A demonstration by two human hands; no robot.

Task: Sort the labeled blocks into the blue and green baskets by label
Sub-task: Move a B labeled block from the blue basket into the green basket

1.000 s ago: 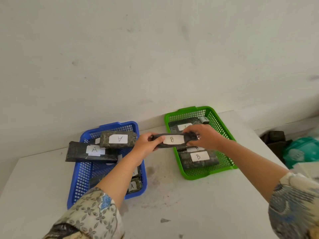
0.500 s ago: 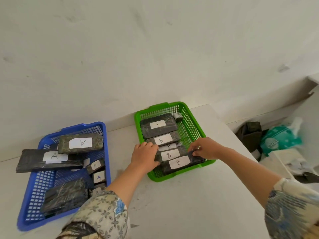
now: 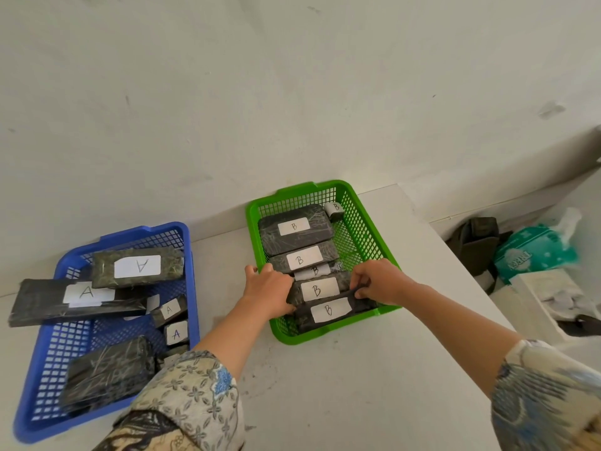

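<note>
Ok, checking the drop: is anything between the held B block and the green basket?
Nothing visible. The block already lies inside the green basket at its near end, left hand and right hand on its ends.

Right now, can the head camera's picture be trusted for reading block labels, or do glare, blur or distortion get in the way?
Head view: soft, even light, no glare; labels on the nearest B block and in the blue basket read cleanly. Head view: wide-angle stretch shows toward the frame edges, and the teal packet at right looks smeared, its print unreadable.
</note>
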